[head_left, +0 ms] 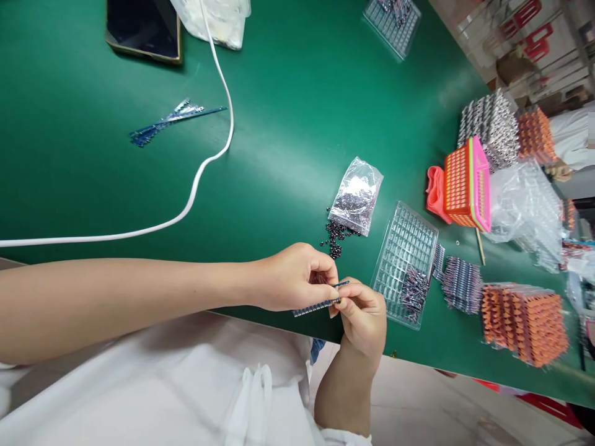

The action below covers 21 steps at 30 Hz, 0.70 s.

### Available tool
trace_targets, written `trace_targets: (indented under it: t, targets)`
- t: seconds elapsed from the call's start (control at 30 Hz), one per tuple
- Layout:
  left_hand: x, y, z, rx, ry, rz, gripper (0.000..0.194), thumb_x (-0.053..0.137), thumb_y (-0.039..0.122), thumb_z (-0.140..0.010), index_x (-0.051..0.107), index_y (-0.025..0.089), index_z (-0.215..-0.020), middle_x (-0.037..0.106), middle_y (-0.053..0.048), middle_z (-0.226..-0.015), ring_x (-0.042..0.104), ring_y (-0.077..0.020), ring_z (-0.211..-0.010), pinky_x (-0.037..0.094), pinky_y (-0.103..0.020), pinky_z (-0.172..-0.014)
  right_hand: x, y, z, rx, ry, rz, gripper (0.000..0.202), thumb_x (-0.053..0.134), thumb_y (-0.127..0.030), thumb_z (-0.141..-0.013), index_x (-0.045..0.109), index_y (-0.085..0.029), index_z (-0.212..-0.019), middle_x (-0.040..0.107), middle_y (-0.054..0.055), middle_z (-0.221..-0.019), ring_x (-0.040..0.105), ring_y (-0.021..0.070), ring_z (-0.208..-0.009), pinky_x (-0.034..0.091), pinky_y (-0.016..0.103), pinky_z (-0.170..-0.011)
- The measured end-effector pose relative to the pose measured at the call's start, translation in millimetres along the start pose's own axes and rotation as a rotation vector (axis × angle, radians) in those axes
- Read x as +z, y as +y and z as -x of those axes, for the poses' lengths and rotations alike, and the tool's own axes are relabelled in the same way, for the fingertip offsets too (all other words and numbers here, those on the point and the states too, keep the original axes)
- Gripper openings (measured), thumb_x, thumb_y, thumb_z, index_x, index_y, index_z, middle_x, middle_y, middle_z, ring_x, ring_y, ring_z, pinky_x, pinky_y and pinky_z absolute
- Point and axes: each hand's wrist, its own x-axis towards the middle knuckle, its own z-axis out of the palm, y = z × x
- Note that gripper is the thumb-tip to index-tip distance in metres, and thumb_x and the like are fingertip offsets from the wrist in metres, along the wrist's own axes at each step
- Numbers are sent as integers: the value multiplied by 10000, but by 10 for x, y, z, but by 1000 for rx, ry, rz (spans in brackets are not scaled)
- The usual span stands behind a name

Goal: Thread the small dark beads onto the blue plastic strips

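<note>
My left hand (297,279) reaches in from the left with thumb and fingers closed on a narrow dark blue strip (316,307) with a row of small pale segments, which looks like a circuit board strip. My right hand (365,316) pinches the strip's right end, fingertips almost touching the left hand's. A thin blue piece (343,284) sticks out between the hands, and fine reddish wires show by my left fingers. Just beyond, small dark beads (337,234) spill from a clear plastic bag (357,197). A clear compartment tray (395,263) beside my right hand holds a heap of wired parts (414,291).
Blue strips (171,121) lie behind a white cable (199,170); a tablet (143,28) sits at top left. To the right are bundled strips (461,284), an orange stack (524,322), a pink-rimmed basket (467,183) and plastic bags (525,201). Another tray (393,28) stands far back.
</note>
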Motion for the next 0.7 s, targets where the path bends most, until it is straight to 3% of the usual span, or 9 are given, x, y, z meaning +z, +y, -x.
trace_targets:
  t: [0.7]
  targets:
    - [17, -16, -19, 1, 13, -10, 182, 596, 304, -803, 643, 148, -721, 612, -1, -658, 523, -124, -624, 385, -226, -562, 18, -4, -4, 21, 14, 11, 52, 815, -273, -784, 795, -258, -830, 641, 3, -751, 600, 105, -574, 501, 213, -455]
